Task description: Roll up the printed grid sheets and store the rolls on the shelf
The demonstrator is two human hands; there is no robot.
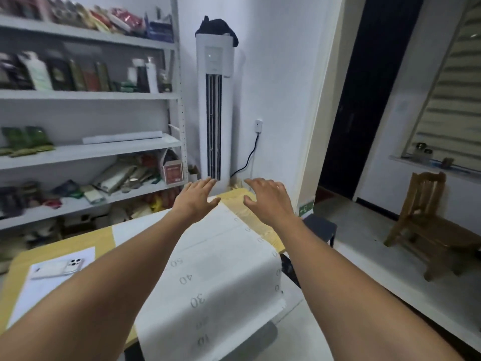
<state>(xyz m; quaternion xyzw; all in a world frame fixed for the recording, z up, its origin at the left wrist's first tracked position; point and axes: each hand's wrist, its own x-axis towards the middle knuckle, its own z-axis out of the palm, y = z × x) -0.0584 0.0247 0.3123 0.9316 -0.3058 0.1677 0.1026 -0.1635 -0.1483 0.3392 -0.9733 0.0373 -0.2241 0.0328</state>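
Nearest, a printed grid sheet [223,277] lies flat across the tabletop [59,243], its near end hanging over the edge, not yet rolled; beyond it, the left hand [194,198] and right hand [268,198] reach over its far end, each grip spread wide and empty. Farther off, what looks like one finished roll [122,137] rests on the shelf [78,155]; so at least this sheet remains.

Flat grid sheet [221,277], shelved roll [122,137]
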